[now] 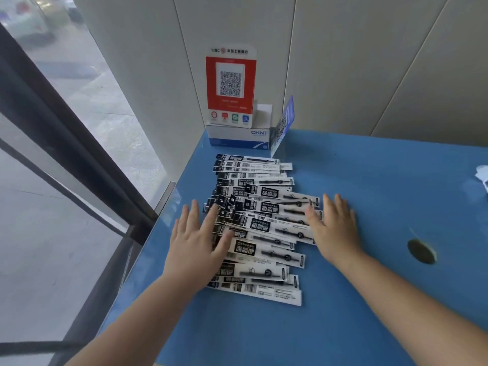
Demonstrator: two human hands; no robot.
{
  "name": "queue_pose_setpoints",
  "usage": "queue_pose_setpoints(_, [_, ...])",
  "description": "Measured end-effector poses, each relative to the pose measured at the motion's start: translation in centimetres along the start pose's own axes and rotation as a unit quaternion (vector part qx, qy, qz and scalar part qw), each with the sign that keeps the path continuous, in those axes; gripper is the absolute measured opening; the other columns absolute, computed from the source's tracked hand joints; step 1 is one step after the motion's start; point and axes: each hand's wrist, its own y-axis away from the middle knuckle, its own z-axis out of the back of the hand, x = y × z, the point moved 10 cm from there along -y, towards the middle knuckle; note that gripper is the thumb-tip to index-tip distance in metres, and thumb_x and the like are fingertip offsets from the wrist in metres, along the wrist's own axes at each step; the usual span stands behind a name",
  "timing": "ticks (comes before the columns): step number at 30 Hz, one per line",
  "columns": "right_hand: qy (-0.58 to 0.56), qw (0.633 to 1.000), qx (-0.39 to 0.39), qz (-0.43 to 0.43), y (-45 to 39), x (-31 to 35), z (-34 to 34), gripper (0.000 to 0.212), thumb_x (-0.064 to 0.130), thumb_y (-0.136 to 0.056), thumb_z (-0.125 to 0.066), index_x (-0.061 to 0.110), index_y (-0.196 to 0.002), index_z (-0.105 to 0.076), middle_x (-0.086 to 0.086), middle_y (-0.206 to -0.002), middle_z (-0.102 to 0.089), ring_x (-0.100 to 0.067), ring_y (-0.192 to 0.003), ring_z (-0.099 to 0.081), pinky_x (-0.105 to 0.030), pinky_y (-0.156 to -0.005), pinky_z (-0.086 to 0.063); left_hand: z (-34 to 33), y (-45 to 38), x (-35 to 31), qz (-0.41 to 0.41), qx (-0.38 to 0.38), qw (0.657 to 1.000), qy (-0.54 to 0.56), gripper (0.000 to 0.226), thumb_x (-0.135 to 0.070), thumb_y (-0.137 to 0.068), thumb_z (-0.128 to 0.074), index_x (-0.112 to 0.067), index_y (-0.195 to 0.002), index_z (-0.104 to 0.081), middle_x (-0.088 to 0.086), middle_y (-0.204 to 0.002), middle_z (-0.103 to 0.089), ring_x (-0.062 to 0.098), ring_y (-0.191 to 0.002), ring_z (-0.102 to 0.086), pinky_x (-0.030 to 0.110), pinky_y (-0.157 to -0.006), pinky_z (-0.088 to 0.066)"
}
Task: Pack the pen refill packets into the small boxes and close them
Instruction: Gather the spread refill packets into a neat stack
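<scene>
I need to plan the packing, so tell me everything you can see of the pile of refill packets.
The refill packets are long, flat, glossy sleeves printed black and white, some showing barcodes. They lie loosely overlapped in a row running away from the person on the blue table, mostly crosswise, a few skewed. The left hand lies flat on their left ends; the right hand touches their right ends. None is boxed.

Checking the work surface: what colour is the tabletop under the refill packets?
Plain blue tabletop, clearest in the head view, beneath the black-and-white pen refill packets.
</scene>
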Motion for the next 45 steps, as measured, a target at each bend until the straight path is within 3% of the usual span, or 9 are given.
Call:
queue_pose_setpoints(6, [-0.044, 0.994, 0.061, 0.085, 1.4, 4.7, -3.8, 0.095, 0.079, -0.089, -0.015, 0.023, -0.163, 0.003, 0.003, -0.171, 0.014, -0.012, -0.156, 0.015, -0.03, -0.122, 0.012, -1.1, -1.8, -1.0, 0.008, 0.053, 0.991, 0.126, 0.08, -0.077, -0.087, -0.02, -0.043, -0.158, -0.004, -0.007, -0.167, 0.014, 0.011, -0.151, 0.021, 0.036, -0.122, 0.009])
queue_pose_setpoints(11, [-0.132, 0.99, -0.013, 0.042, 0.9, 3.9, -3.0, 0.078, 0.059, -0.102, -0.036, 0.023, -0.163, -0.005, 0.008, -0.171, 0.01, -0.005, -0.155, 0.011, -0.027, -0.12, 0.004, -0.2, -3.6, -0.9, 0.0, 0.048, 0.982, 0.181, 0.074, -0.072, -0.091, -0.031, -0.05, -0.155, -0.002, -0.024, -0.162, 0.018, -0.005, -0.144, 0.026, 0.032, -0.114, -0.003])
queue_pose_setpoints(15, [-0.117, 0.992, 0.01, 0.048, 0.0, 4.5, -3.7, 0.079, 0.062, -0.101, -0.034, 0.024, -0.163, -0.004, 0.01, -0.171, 0.012, -0.005, -0.155, 0.012, -0.039, -0.128, -0.001, -0.9, -3.9, -1.4, -0.007, 0.081, 0.981, 0.174, 0.074, -0.066, -0.095, -0.035, -0.045, -0.157, 0.0, -0.017, -0.163, 0.022, 0.001, -0.146, 0.028, 0.037, -0.121, -0.001])
queue_pose_setpoints(21, [-0.145, 0.985, 0.044, 0.088, 0.7, 6.2, -3.3, 0.093, 0.081, -0.086, -0.025, 0.03, -0.163, -0.012, 0.021, -0.169, 0.005, -0.002, -0.156, -0.004, -0.042, -0.127, -0.019, -0.9, -4.0, -2.5, -0.041, 0.098, 0.975, 0.193, 0.071, -0.067, -0.095, -0.032, -0.045, -0.157, -0.006, -0.021, -0.163, 0.016, -0.004, -0.146, 0.022, 0.025, -0.114, 0.005])
queue_pose_setpoints(26, [-0.046, 0.993, 0.068, 0.082, 4.5, 4.0, -2.7, 0.11, 0.101, -0.072, -0.022, 0.042, -0.159, 0.011, 0.024, -0.164, 0.028, 0.001, -0.153, 0.018, -0.033, -0.125, -0.002, 1.3, -9.0, -2.3, -0.055, 0.061, 0.986, 0.147, 0.066, -0.059, -0.099, -0.034, -0.033, -0.158, -0.02, -0.009, -0.167, -0.009, 0.012, -0.153, 0.001, 0.036, -0.123, -0.001])
queue_pose_setpoints(29, [0.083, 0.98, 0.111, 0.142, 7.7, 5.1, -4.5, 0.135, 0.11, -0.053, -0.032, 0.043, -0.149, 0.036, 0.017, -0.156, 0.046, -0.005, -0.145, 0.041, -0.04, -0.121, 0.013, 1.4, -13.5, -4.4, -0.106, 0.07, 0.982, 0.137, 0.06, -0.051, -0.102, -0.04, -0.029, -0.156, -0.029, -0.006, -0.166, -0.018, 0.014, -0.154, -0.005, 0.039, -0.123, -0.008])
queue_pose_setpoints(31, [0.15, 0.963, 0.124, 0.188, 8.8, 6.2, -5.6, 0.148, 0.112, -0.042, -0.035, 0.039, -0.146, 0.042, 0.007, -0.156, 0.05, -0.014, -0.143, 0.046, -0.04, -0.12, 0.024, 0.8, -16.3, -6.1, -0.144, 0.081, 0.982, 0.096, 0.059, -0.049, -0.102, -0.04, -0.028, -0.156, -0.029, -0.002, -0.167, -0.017, 0.018, -0.154, -0.005, 0.04, -0.123, -0.008])
queue_pose_setpoints(34, [0.178, 0.953, 0.13, 0.208, 8.8, 7.4, -6.6, 0.143, 0.111, -0.047, -0.032, 0.039, -0.144, 0.044, 0.002, -0.152, 0.054, -0.02, -0.141, 0.05, -0.041, -0.111, 0.034, -1.2, -19.0, -7.8, -0.177, 0.105, 0.979, 0.0, 0.064, -0.055, -0.101, -0.034, -0.031, -0.158, -0.02, 0.003, -0.168, -0.006, 0.024, -0.155, 0.002, 0.044, -0.124, -0.001])
queue_pose_setpoints(45, [0.199, 0.955, 0.059, 0.213, 6.1, 10.4, -5.4, 0.126, 0.1, -0.067, -0.034, 0.032, -0.159, 0.018, -0.005, -0.167, 0.03, -0.023, -0.151, 0.033, -0.054, -0.125, 0.01, -2.3, -18.9, -8.4, -0.209, 0.114, 0.97, -0.045, 0.059, -0.058, -0.102, -0.022, -0.033, -0.155, -0.029, -0.002, -0.161, -0.031, 0.024, -0.149, -0.021, 0.046, -0.119, -0.016])
